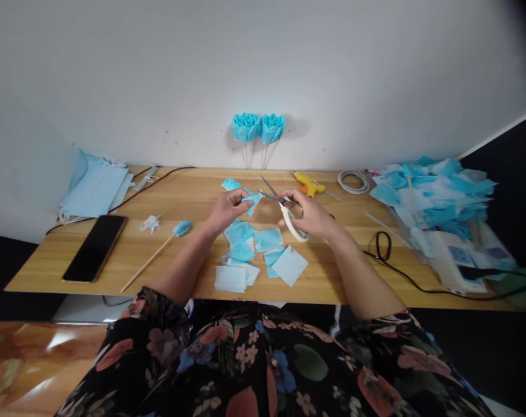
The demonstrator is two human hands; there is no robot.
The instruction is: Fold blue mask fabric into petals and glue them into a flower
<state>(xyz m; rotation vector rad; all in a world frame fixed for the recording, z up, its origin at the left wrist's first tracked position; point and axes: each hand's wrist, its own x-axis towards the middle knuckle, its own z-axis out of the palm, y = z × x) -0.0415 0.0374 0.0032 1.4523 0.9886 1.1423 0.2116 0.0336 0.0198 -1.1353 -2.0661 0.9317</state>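
My left hand [229, 209] pinches a small piece of blue fabric [253, 202] above the middle of the table. In my right hand [310, 214] is a pair of scissors [294, 225] with white handles. Its blades are spread, and their tips are at the right edge of the fabric piece. Below my hands lie several cut blue squares [268, 238] and paler squares [291, 265], some overlapping. Another blue piece [231, 184] lies just beyond my left hand. To the left of my left forearm rests a wooden stick [148, 263] with a small blue bud [182, 227] at its end.
Two blue fabric flowers [245, 127] on sticks lean against the wall. A yellow glue gun [309, 184] and a white coil [353, 182] lie at the back. Face masks [95, 188] and a phone [95, 248] are left; a blue scrap pile [441, 194] and black cable [413, 284] are right.
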